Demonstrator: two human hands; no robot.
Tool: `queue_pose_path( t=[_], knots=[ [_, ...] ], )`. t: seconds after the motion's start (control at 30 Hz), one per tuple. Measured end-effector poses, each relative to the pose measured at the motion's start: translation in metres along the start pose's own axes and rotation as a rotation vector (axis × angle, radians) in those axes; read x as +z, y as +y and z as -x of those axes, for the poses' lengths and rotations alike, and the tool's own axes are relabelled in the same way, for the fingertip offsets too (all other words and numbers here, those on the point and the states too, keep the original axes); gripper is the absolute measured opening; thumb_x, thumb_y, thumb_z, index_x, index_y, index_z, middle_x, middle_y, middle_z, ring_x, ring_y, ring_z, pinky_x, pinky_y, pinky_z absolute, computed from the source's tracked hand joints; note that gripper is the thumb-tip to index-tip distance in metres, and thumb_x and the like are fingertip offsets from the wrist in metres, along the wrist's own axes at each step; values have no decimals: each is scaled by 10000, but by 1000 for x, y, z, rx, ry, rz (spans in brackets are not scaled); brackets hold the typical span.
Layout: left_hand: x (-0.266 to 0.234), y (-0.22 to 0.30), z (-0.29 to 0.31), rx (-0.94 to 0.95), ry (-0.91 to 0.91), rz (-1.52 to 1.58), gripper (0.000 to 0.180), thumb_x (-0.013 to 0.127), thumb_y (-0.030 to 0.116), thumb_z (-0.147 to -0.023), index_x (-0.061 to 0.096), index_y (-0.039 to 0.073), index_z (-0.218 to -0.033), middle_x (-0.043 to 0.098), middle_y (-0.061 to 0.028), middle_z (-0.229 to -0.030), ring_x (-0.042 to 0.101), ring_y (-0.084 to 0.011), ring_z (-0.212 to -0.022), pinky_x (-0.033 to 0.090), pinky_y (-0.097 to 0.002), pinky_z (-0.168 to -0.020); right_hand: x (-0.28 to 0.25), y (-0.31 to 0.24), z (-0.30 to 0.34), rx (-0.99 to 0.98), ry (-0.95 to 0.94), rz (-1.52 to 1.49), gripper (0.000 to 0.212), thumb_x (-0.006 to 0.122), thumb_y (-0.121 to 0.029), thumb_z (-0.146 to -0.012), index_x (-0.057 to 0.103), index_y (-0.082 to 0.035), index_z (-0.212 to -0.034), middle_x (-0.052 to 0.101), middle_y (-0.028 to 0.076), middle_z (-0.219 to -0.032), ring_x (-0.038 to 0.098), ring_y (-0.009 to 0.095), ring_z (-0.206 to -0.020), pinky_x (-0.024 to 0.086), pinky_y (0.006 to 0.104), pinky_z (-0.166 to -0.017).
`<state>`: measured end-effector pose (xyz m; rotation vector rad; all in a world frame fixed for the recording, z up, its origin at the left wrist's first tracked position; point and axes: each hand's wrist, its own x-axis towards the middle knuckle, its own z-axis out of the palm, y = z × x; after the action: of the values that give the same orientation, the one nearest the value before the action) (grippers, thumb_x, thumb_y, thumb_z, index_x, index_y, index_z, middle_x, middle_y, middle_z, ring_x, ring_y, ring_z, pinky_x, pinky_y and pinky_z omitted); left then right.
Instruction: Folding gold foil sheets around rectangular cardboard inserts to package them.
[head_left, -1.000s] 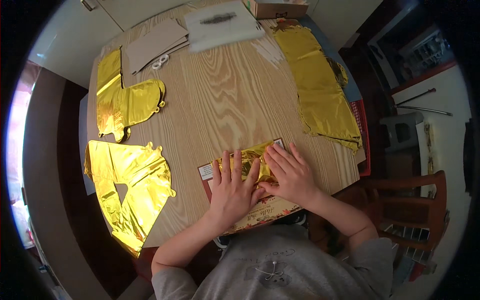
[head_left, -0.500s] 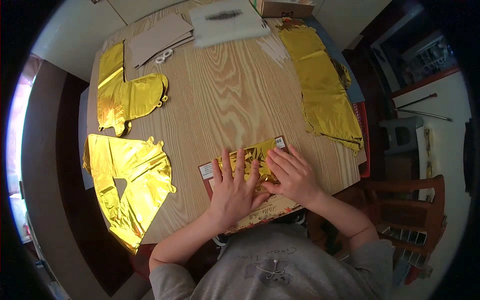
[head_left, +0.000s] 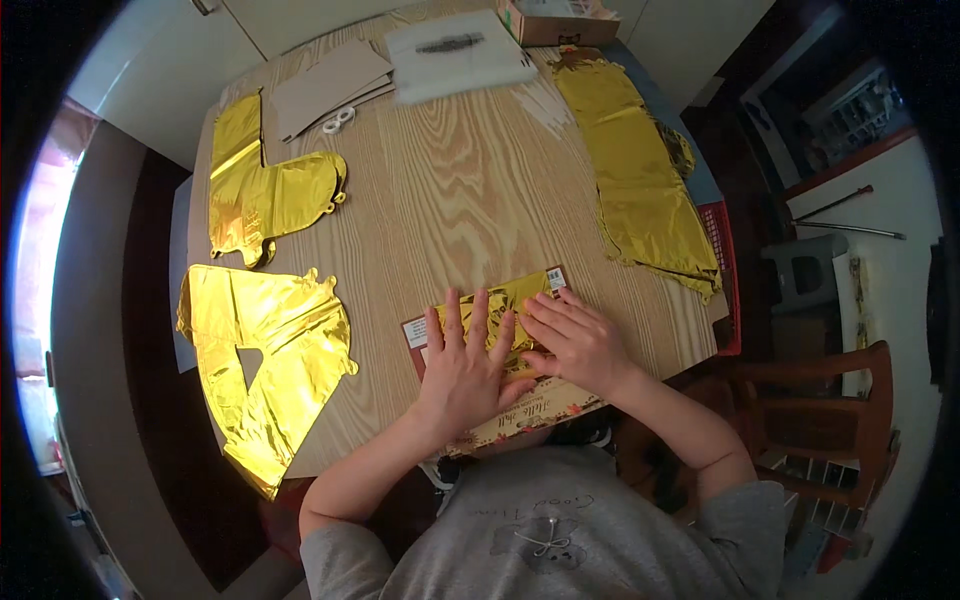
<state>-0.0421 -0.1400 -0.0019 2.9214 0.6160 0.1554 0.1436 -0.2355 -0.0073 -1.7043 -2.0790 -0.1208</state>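
Note:
Near the table's front edge, a folded gold foil balloon (head_left: 535,288) lies on a brown-edged printed card (head_left: 540,412) with a leaf pattern, which overhangs the edge. My left hand (head_left: 468,365) rests flat on the foil, its fingers spread and pointing away from me. Beside it, my right hand (head_left: 578,345) presses on the foil's right part with stretched fingers lying close together. Between the two hands the foil is crumpled. Both hands cover much of it. Neither hand grips anything.
On the left lie an L-shaped gold foil balloon (head_left: 235,180) and an A-shaped one (head_left: 300,350). More gold foil (head_left: 640,165) lies at the right. Farther back are brown card sheets (head_left: 325,85), white tape rolls (head_left: 338,120), a translucent bag (head_left: 460,70), white strips (head_left: 545,107) and a box (head_left: 560,28).
The view has shifted slightly. My right hand has slid a little to the left over the foil, closer to my left hand, which stays flat in place.

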Motion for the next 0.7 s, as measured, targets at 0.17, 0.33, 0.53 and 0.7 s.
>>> queue_pose_path(
  t=[0.17, 0.33, 0.53, 0.7],
  knots=[
    [-2, 2, 1, 2, 24, -30, 796, 536, 633, -835, 467, 67, -1391, 314, -293, -1475, 272, -566, -1338, 247, -677, -1044, -2, -1, -1, -18, 9, 43, 439, 726, -311, -773, 645, -18, -1090, 645, 123, -1167, 595, 249, -1142, 424, 419, -1047],
    [-2, 8, 4, -40, 77, -15, 744, 563, 580, -851, 471, 76, -1391, 362, -297, -1436, 311, -564, -1317, 284, -622, -1064, 1, -2, -1, 5, 22, 17, 455, 730, -324, -768, 636, -21, -1093, 648, 125, -1142, 603, 250, -1113, 427, 423, -1042],
    [2, 11, 10, -68, 131, -3, 691, 582, 524, -865, 474, 89, -1391, 381, -305, -1412, 328, -576, -1297, 296, -609, -1067, 0, -3, -2, 4, 42, 14, 448, 728, -335, -770, 636, -22, -1077, 649, 127, -1130, 607, 252, -1097, 429, 425, -1039],
    [-1, 13, 18, -78, 136, -24, 652, 608, 463, -863, 482, 83, -1378, 384, -302, -1403, 352, -558, -1286, 317, -589, -1064, 1, -2, 0, 17, 46, 1, 441, 727, -331, -767, 644, -27, -1074, 653, 120, -1133, 610, 251, -1098, 430, 424, -1039]
  ],
)
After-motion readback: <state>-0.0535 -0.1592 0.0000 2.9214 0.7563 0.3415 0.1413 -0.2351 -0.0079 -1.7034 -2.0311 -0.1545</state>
